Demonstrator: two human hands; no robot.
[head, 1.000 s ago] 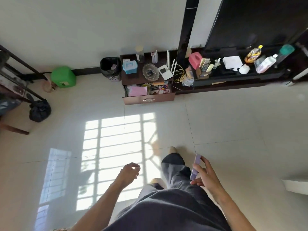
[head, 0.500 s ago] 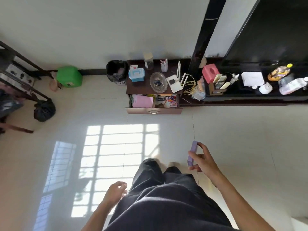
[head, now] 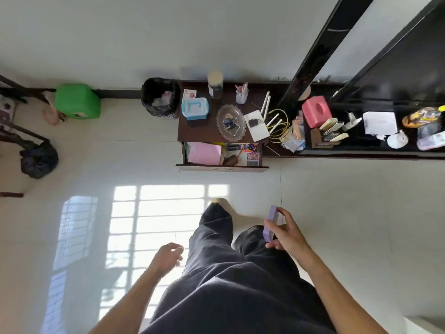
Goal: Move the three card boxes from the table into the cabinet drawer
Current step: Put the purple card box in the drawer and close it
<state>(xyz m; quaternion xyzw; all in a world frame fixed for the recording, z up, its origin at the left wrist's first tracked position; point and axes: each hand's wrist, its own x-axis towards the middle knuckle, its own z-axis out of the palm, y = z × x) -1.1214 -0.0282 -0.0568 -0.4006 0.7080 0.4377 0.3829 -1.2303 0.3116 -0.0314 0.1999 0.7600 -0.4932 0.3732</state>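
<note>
— Where's the card box right now?

— A purple card box (head: pixel 270 222) sits in the person's right hand (head: pixel 286 233), pinched edge-on: fingertips on its far end, thumb near the lower end. It is held out in front of the dark trousers (head: pixel 231 280), above the pale tiled floor (head: pixel 337 213), well short of the cabinet.

— And the other hand?

— The left hand (head: pixel 168 255) hangs at the side with fingers loosely curled, holding nothing.

— Is the drawer ready?

— The cabinet drawer (head: pixel 222 168) is pulled out, front panel toward the person. Inside lie a pink pad (head: pixel 204 153) on the left and some colourful packets (head: pixel 248 153) on the right; whether any of those are card boxes is hard to say at this size.

— What's on top of the cabinet?

— A blue and white case (head: pixel 194 108), a glass dish (head: pixel 230 122) and a white router (head: pixel 256 125) with antennas up. A black bin (head: pixel 160 97) stands just left of the cabinet, and a green container (head: pixel 77 100) sits further left against the wall. A pink tissue box (head: pixel 316 112) rests on the long dark shelf to the right.
</note>
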